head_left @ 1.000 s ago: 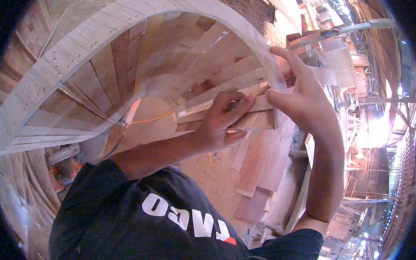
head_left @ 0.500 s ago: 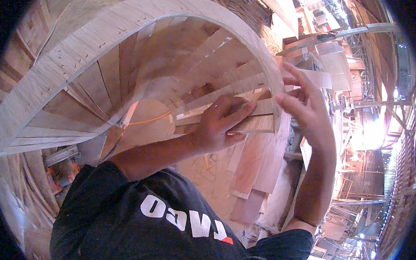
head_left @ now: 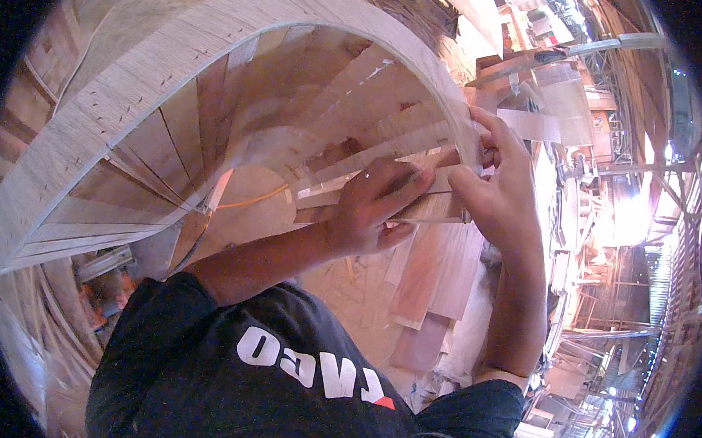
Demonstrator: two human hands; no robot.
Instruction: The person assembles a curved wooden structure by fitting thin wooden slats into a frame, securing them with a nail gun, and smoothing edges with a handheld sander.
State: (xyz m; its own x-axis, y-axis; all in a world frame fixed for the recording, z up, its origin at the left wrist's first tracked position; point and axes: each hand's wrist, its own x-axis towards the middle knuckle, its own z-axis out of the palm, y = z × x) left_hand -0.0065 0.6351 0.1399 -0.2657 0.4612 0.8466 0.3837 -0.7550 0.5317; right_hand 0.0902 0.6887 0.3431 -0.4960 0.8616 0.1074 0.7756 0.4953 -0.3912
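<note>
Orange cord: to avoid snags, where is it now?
Head view: the orange cord lies left of centre, above the left forearm and left of the left hand.

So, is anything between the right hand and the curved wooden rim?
Nothing visible: the right hand is at the right end of the curved wooden rim, apparently touching it. The left hand is beside it, over the wooden slats, not between them.
</note>
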